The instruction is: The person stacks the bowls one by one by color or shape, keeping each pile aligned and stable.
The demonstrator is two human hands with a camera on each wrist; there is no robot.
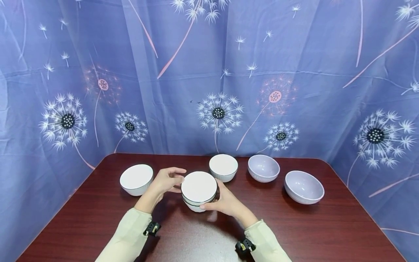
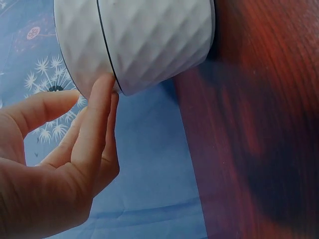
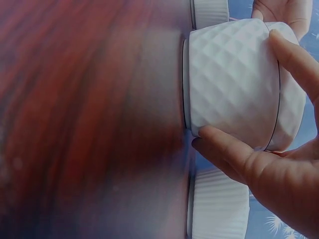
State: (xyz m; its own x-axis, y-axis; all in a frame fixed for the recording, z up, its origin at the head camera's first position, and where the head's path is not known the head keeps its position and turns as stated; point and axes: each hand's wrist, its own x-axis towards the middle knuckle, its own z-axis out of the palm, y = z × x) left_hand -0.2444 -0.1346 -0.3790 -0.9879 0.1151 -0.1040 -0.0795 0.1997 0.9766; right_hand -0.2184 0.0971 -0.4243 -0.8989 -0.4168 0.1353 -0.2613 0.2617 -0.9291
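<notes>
Two white bowls with a diamond-textured outside and dark rims stand nested, the upper bowl (image 1: 199,186) sitting in the lower bowl (image 1: 195,208). My right hand (image 1: 227,201) grips the stack from the right, thumb on the front side and fingers round the far side. In the right wrist view the fingers of my right hand (image 3: 284,174) span the lower bowl (image 3: 234,82). At the stack's left, my left hand (image 1: 165,182) has fairly straight fingers. The left wrist view shows fingers (image 2: 94,119) touching the bowls near the rim line.
A white ribbed bowl (image 1: 136,179) stands at the left, and another white ribbed bowl (image 1: 224,167) is just behind the stack. Two pale lilac bowls, one at the back (image 1: 263,168) and one further right (image 1: 304,187), stand on the dark red wooden table (image 1: 294,233). A blue dandelion-print curtain (image 1: 183,120) hangs behind.
</notes>
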